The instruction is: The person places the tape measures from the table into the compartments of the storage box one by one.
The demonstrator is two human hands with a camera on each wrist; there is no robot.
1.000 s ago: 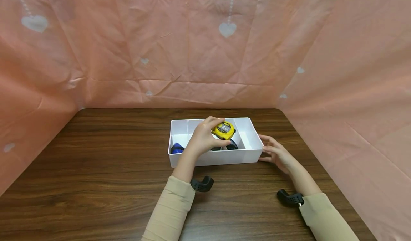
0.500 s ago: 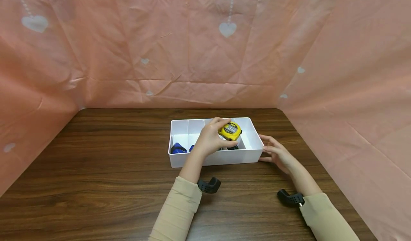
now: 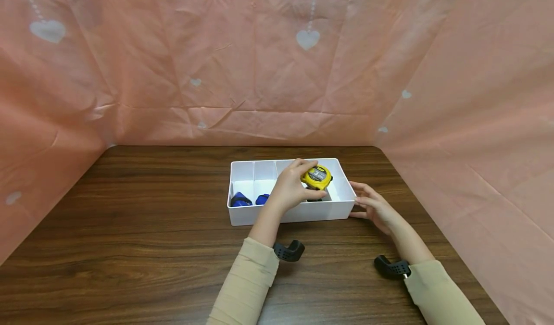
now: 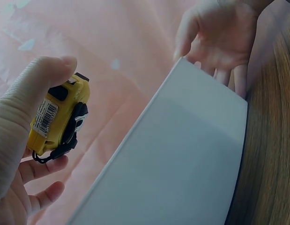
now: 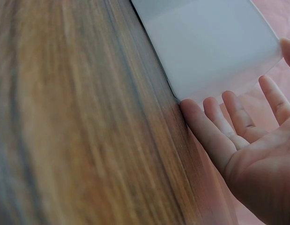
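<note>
My left hand (image 3: 294,186) grips a yellow tape measure (image 3: 317,177) above the right end of a white divided box (image 3: 242,216). In the left wrist view the tape measure (image 4: 58,119) sits between thumb and fingers, with the box wall (image 4: 182,159) below it. My right hand (image 3: 373,205) lies with straight fingers against the box's right end; the right wrist view shows its fingers (image 5: 215,131) touching the white wall (image 5: 205,42). Blue items (image 3: 239,200) lie in the left compartments, and a dark item (image 3: 314,199) lies under the tape measure.
The box stands on a dark wooden table (image 3: 130,229). Pink sheets with white hearts (image 3: 259,65) close off the back and both sides. Black wrist mounts (image 3: 289,252) hang by the sleeves.
My left hand has carried the tape measure to the right over the box, uncovering a second blue item. The right hand has stayed put.
</note>
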